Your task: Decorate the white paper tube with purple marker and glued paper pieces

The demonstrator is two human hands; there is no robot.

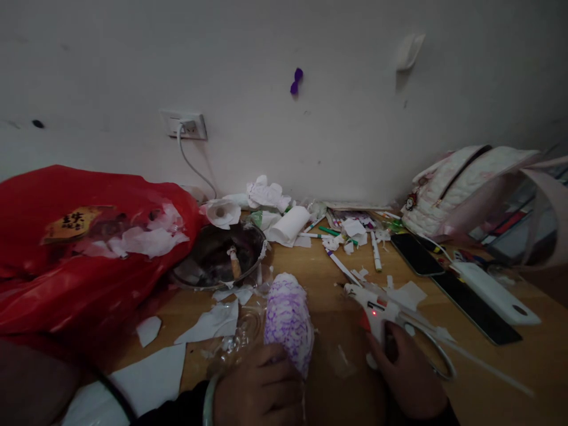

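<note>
The left hand point(260, 387) is gripping a purple-patterned bundle point(288, 319) upright, steadying it, while the right hand point(406, 373) is clasping a glue gun point(375, 307) aimed beside it.

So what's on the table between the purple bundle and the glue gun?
Mostly bare wood in the head view. Just a clear scrap of plastic film lies between the purple bundle and the glue gun.

Lying on the wooden table point(510, 367) are one glue gun point(371, 307), one purple-patterned bundle point(288, 319), one metal bowl point(219, 254), one red plastic bag point(84, 248), one paper roll point(288, 226), two phones point(415, 253) and several marker pens point(341, 267); the exact pen number cannot be told.
</note>
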